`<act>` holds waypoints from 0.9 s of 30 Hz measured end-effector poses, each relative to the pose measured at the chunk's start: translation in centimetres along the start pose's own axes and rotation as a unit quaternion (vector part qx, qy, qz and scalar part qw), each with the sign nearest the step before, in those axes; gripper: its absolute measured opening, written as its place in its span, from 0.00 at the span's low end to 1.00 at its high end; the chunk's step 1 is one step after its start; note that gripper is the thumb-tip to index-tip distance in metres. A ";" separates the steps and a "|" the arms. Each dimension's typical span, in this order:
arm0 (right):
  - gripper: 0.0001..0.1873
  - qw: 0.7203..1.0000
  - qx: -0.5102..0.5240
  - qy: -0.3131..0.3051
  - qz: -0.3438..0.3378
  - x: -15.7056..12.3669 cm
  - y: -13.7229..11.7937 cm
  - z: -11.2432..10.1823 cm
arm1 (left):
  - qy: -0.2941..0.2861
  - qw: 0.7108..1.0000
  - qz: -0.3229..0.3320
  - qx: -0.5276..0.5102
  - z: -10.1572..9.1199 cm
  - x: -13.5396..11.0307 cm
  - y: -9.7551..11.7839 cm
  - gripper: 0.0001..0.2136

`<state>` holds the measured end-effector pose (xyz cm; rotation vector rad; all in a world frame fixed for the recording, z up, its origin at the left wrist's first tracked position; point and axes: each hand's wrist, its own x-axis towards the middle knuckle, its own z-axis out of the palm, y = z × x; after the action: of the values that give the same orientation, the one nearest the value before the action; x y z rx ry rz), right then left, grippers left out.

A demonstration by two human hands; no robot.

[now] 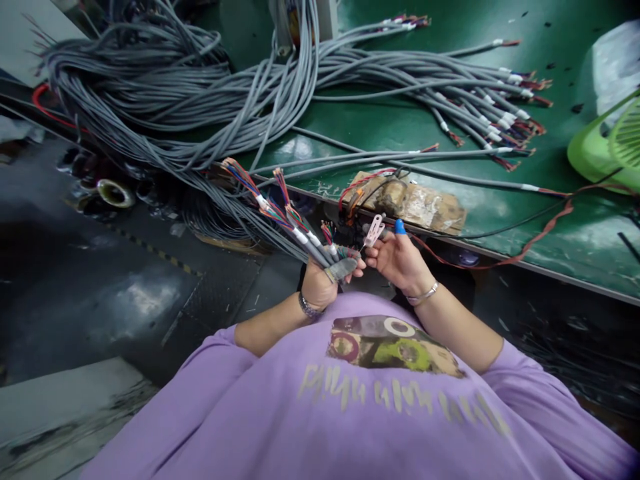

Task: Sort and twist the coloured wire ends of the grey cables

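My left hand (323, 280) is closed around several grey cables (316, 252), whose ends point up and to the left. White bands sit near the cable ends, and thin coloured wires (245, 177) fan out beyond them. Grey wrapping covers the left thumb. Close beside it, my right hand (400, 263) has curled fingers, their tips almost meeting the left fingertips. A blue cover (400, 227) caps its raised thumb. A pale pink, slotted clip-like piece (375, 231) stands at the right fingertips; whether they grip it is unclear. Anything finer between the fingers is too small to tell.
A large heap of grey cables (200, 93) lies over the green table (505, 220), with stripped ends to the right. At the table's front edge sits a worn wooden block (430, 205) with wiring. A green fan (600, 143) stands right; a twisted red-brown cord (545, 233) hangs near the edge.
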<state>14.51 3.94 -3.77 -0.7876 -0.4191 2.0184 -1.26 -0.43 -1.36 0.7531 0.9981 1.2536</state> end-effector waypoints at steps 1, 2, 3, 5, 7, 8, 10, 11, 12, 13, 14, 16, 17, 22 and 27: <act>0.23 1.000 -0.022 0.005 -0.016 0.2 -0.1 0.2 | 0.001 1.000 0.010 -0.003 0.2 0.1 0.0 0.15; 0.24 0.998 -0.048 0.012 -0.037 0.5 -0.1 0.3 | 0.004 1.000 0.017 -0.003 0.4 0.3 0.1 0.15; 0.26 0.995 -0.074 0.024 -0.065 0.7 0.0 0.4 | 0.007 1.000 0.022 -0.002 0.6 0.4 0.0 0.15; 0.26 0.978 -0.135 0.061 -0.146 1.0 0.4 0.5 | 0.014 1.000 0.028 0.002 0.9 0.7 -0.1 0.16; 0.27 0.945 -0.195 0.114 -0.237 1.2 0.9 0.4 | 0.016 1.000 0.026 0.006 1.1 1.0 -0.4 0.16; 0.27 0.928 -0.216 0.137 -0.270 1.3 1.1 0.4 | 0.014 1.000 0.022 0.007 1.1 1.1 -0.5 0.16; 0.29 0.924 -0.212 0.147 -0.282 1.3 1.3 0.4 | 0.012 1.000 0.015 0.009 1.1 1.2 -0.8 0.16; 0.29 0.939 -0.189 0.129 -0.256 1.3 1.3 0.5 | 0.011 1.000 0.012 0.009 1.0 1.2 -0.9 0.16; 0.30 0.959 -0.158 0.098 -0.212 1.2 1.2 0.7 | 0.009 1.000 0.009 0.009 1.0 1.2 -0.9 0.16; 0.32 0.978 -0.126 0.060 -0.157 1.2 1.1 0.9 | 0.008 1.000 0.007 0.008 1.0 1.2 -1.0 0.16; 0.33 0.990 -0.096 0.024 -0.102 1.2 1.0 1.1 | 0.006 1.000 0.005 0.007 0.9 1.2 -1.0 0.16; 0.36 0.998 -0.055 -0.021 -0.028 1.1 0.6 1.5 | 0.003 1.000 0.003 0.005 0.9 1.2 -1.0 0.16; 0.36 0.999 -0.044 -0.027 -0.017 1.0 0.5 1.6 | 0.002 1.000 0.004 0.003 0.9 1.2 -1.1 0.16; 0.34 0.999 -0.018 0.011 -0.037 1.1 0.4 1.8 | 0.006 1.000 -0.002 0.007 0.9 1.1 -1.2 0.16; 0.32 0.999 0.022 0.019 -0.033 1.2 0.9 1.3 | 0.007 1.000 -0.011 0.014 0.7 0.8 -1.1 0.16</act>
<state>12.59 4.49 -3.80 -0.7733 -0.3739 1.9415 -0.12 0.25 -2.20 0.7548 1.0335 1.2297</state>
